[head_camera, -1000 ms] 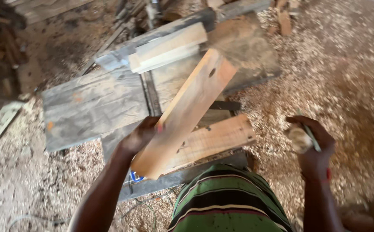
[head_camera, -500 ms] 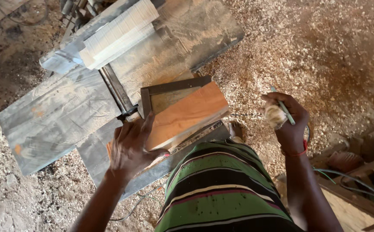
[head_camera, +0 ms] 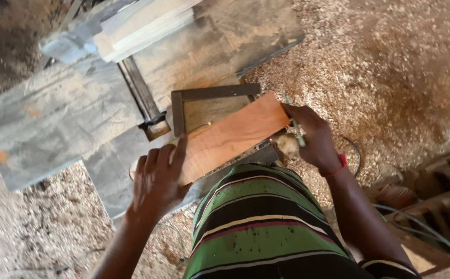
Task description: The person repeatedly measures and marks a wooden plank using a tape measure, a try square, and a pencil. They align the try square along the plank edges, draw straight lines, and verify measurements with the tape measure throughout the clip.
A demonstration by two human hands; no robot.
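On grey workbench, reddish board lies flat, partly over metal square. Left hand open, fingers spread, pressing board's near end. Right hand clenched at far end, gripping thin tool, possibly pencil. Sawdust around.

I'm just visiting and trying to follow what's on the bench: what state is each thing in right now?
Reddish board: flat on the bench, pressed down.
Left hand: spread flat on the board's near end.
Right hand: at the board's far end, gripping a pencil.
Metal square: flat, partly under the board.
Pale planks: stacked, untouched.
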